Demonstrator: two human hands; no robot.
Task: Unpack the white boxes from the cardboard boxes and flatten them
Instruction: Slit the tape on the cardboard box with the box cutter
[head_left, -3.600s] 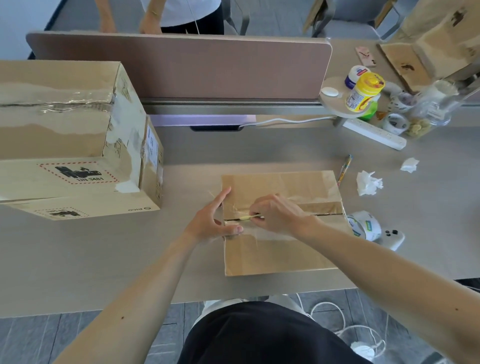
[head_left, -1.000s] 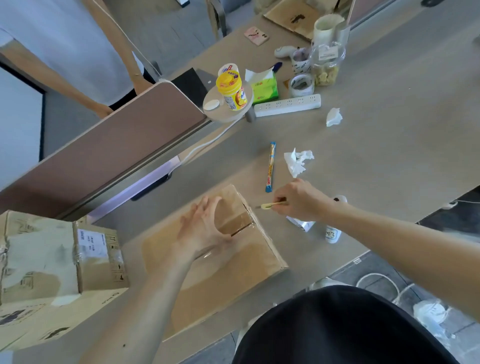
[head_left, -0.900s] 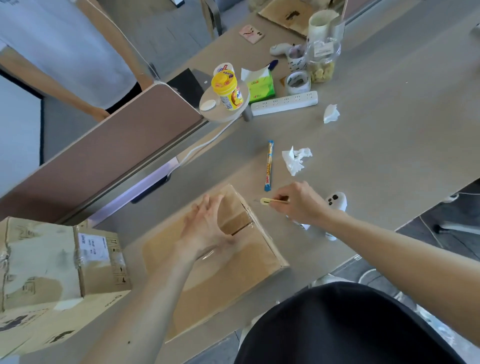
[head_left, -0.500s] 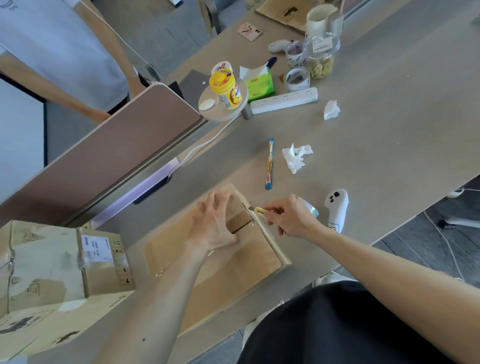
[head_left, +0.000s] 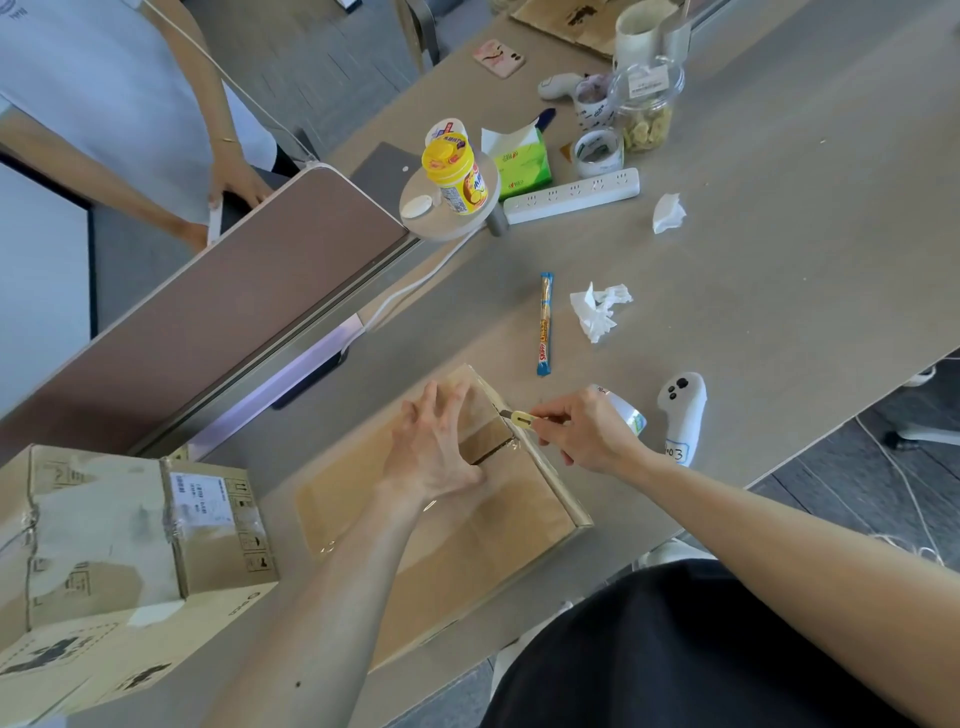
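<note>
Nearest the person, a taped cardboard box (head_left: 457, 525) lay flat on the grey table (head_left: 779, 291), one corner close to the table's near edge. The left hand (head_left: 434, 449) rested on the box's top with its fingers straight and spread, pressing down beside the slit seam. At the box's right edge the right hand (head_left: 584, 431) pinched a small yellow cutter (head_left: 521, 419) between thumb and fingers, the tip touching the taped edge (the blade itself was too small to make out). A larger cardboard box (head_left: 119, 545), sealed and labelled, stood well apart to the left. Just beside the right hand lay a white controller (head_left: 680, 410), with a tape roll (head_left: 628, 418) partly hidden behind the wrist. Farther out were a blue-ended snack stick (head_left: 544, 322) and a crumpled tissue (head_left: 597, 312). Beyond them a white power strip (head_left: 571, 195) lay near a yellow jar (head_left: 457, 174) on a round stand. Behind the brown desk divider (head_left: 208, 301) stood a second person (head_left: 104, 93) in a pale shirt.
</note>
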